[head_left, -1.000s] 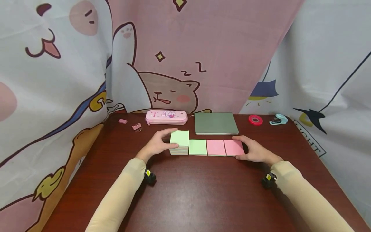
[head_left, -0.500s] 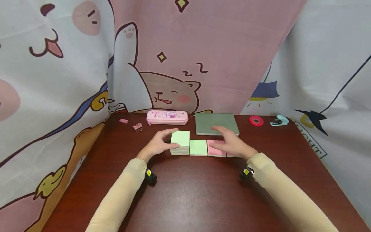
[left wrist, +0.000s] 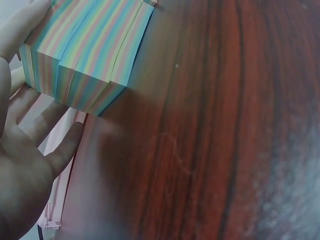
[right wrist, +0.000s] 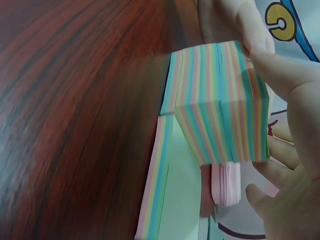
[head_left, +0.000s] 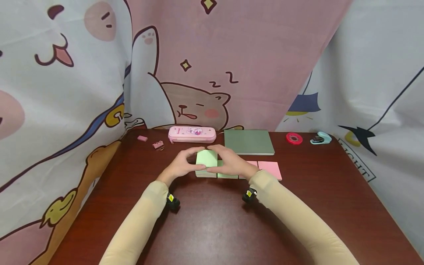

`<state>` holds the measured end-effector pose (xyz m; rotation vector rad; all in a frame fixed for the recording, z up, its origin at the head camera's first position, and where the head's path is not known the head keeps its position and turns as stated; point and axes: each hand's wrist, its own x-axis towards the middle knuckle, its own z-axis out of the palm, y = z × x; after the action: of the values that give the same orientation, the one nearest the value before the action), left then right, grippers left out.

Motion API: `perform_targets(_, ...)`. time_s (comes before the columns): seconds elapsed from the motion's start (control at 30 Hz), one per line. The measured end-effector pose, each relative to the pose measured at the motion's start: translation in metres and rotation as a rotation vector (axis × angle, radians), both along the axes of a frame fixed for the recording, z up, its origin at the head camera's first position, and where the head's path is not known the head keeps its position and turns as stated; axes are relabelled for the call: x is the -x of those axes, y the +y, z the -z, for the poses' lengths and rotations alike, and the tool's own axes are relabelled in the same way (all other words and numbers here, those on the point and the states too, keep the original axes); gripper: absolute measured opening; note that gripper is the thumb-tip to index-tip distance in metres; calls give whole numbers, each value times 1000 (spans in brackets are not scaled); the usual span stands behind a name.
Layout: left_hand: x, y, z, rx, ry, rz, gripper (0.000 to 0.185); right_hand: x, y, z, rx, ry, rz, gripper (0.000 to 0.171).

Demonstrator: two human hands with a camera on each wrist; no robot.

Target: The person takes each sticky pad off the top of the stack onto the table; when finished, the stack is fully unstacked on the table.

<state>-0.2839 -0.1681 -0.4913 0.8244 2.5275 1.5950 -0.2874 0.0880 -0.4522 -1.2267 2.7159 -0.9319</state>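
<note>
A tall stack of sticky note pads (head_left: 207,158), light green on top with striped multicoloured sides, stands on the table in the head view. My left hand (head_left: 179,165) grips its left side, thumb at the front and fingers behind. From the right, my right hand (head_left: 232,163) holds the upper part of the same stack, the two thumbs nearly meeting at the front. In the right wrist view, that thumb lies along the top pad's edge. Beside the stack lies a flatter green pad (head_left: 228,176), partly covered by the right hand, then two pink pads (head_left: 269,170) in the row.
Behind the row lie a pink pencil case (head_left: 192,135) and a green notebook (head_left: 249,142). A red tape roll (head_left: 294,138) and a light blue stapler (head_left: 321,138) sit back right. A pink eraser-like block (head_left: 142,138) and a pink binder clip (head_left: 158,145) lie back left.
My right hand has left the rightmost pink pad, passed left over the row and taken hold of the stack. The left hand has stayed on the stack.
</note>
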Motion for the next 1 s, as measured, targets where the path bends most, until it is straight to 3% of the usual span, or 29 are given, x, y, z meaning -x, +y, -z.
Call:
perform_targets(0.27,-1,1,-1,-29,-56,45,81,1,-4,3,-10,14,13,83)
perform_targets(0.47,-1,1,0,-9,-82,53,82,2,14,2,-5,2,40,82)
perform_targets(1.0,-3,1,4,57,-56,-14,78,-10,142,8,58,-57,185,76)
